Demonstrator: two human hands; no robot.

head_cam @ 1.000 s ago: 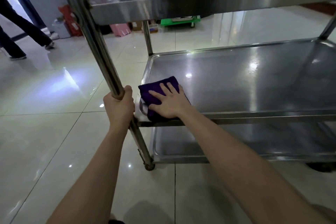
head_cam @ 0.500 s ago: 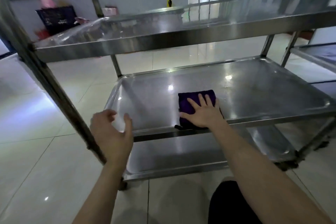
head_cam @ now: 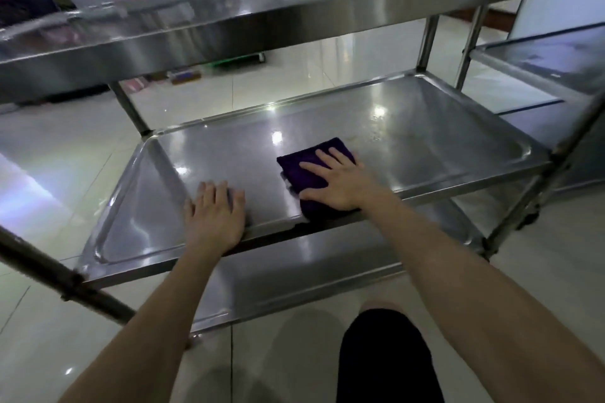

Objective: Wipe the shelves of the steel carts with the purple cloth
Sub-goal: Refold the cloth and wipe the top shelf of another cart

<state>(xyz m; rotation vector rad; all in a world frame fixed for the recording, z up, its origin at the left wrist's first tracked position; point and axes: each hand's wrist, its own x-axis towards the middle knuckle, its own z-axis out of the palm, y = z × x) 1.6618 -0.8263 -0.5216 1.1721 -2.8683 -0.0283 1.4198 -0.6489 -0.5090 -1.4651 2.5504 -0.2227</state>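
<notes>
Left hand (head_cam: 214, 216) lies flat on the near rim of the middle shelf (head_cam: 425, 134), fingers straight and close together, holding nothing. Just right of it, the purple cloth (head_cam: 298, 170) sits folded in this shallow rimmed tray, near the front edge. Right hand (head_cam: 340, 183) presses flat on the cloth, fingers spread. Top shelf (head_cam: 262, 26) above, bottom shelf (head_cam: 311, 268) below. Second cart (head_cam: 540, 65) at far right.

The steel cart (head_cam: 294, 26) stands on a glossy tiled floor (head_cam: 49, 337). Its middle shelf (head_cam: 425, 141) is a shallow tray with a raised rim. The folded purple cloth (head_cam: 304, 167) lies on it, reaching the front rim, under my flat right grip (head_cam: 337, 180). My left grip (head_cam: 212, 219) rests flat on bare steel beside it.
</notes>
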